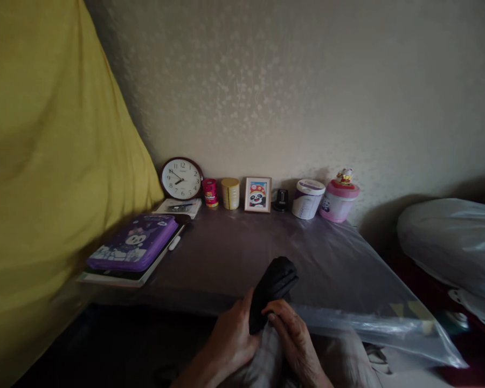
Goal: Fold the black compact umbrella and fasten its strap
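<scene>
A black bundle of folded cloth, which looks like a compact folding umbrella, stands tilted at the table's front edge, its loose folds bulging at the top. My left hand is wrapped round its lower part from the left. On the other side, my right hand is closed, thumb and finger pinching at the bundle's lower right side; the small bit between those fingertips is too dark to make out. Below both hands lies pale checked cloth over my legs. The bundle's lower end is hidden by the hands.
Clear plastic covers the dark table. Along the wall stand a clock, a pink can, a yellow-lidded tub, a framed panda picture and two tubs. A purple case lies left, beside a yellow curtain.
</scene>
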Available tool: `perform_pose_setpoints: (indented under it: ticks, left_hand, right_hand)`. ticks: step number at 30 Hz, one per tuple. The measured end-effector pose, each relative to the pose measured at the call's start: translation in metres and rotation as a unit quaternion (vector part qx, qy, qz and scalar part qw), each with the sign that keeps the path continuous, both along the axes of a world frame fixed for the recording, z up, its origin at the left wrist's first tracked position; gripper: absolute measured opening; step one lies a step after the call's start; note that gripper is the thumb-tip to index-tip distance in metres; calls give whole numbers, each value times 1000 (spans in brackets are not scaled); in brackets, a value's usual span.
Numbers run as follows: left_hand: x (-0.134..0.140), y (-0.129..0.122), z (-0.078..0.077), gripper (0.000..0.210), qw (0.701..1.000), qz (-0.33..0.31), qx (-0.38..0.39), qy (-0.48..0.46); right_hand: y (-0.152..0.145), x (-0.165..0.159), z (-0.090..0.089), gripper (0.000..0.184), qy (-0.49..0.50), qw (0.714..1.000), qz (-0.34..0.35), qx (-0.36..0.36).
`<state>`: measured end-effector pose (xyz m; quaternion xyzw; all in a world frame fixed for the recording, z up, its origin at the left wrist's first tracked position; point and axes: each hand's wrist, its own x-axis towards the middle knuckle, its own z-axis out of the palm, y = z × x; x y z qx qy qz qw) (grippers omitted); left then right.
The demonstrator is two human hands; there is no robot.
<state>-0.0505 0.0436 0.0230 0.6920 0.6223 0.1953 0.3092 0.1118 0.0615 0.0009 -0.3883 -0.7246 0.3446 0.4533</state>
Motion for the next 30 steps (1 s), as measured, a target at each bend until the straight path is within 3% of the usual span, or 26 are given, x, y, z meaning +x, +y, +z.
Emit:
perform_pose_setpoints:
  ticks: [4, 13, 21, 25, 30]
  left_hand:
    - [0, 1, 0, 75, 999, 1, 13, 45]
    - [1, 1, 6, 77, 999, 1, 8, 41]
    - [1, 1, 1, 77, 999, 3, 15, 45]
    - [2, 0, -4, 73, 999, 9, 32, 26]
    - [5, 1, 1, 69, 998, 18, 43, -40]
  right_hand:
    - [2, -2, -3, 23, -27, 1000, -2, -15]
    - [7, -4, 5, 24, -44, 999, -10, -22]
    - [9, -5, -4, 21, -12, 999, -35, -21]
    - [9, -9, -5, 18, -22, 997, -69, 14]
    - [12, -16, -8, 23, -9, 989, -146, -31]
